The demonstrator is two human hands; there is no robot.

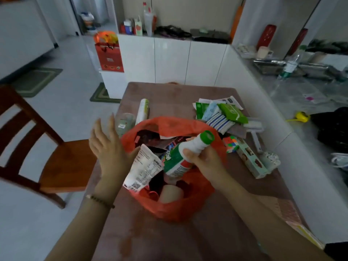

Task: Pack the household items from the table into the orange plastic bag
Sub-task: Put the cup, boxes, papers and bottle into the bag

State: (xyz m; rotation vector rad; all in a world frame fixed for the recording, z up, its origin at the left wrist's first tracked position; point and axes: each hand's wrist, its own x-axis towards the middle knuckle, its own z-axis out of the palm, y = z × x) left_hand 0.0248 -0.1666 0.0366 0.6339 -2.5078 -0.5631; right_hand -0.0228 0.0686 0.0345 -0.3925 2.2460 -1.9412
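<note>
The orange plastic bag [180, 208] stands open in the middle of the brown table [169, 242]. My right hand [205, 161] grips a white bottle with a green cap [188, 149], tilted over the bag's mouth. My left hand [109, 147] hovers with spread fingers at the bag's left rim, beside a white printed pouch [145, 168] sticking out of the bag. Inside the bag lie dark packets and a pale roll [171, 193]. On the table remain a pile of wipe packs [222, 113], a puzzle cube [231, 144], a long mint box [252, 161] and a white roll [143, 110].
A wooden chair [47, 157] stands left of the table. A low white wall [273, 129] runs along the table's right side. White cabinets [173, 59] with bottles and a red gift bag [109, 53] are behind. A clear wrapped item [125, 122] lies by the white roll.
</note>
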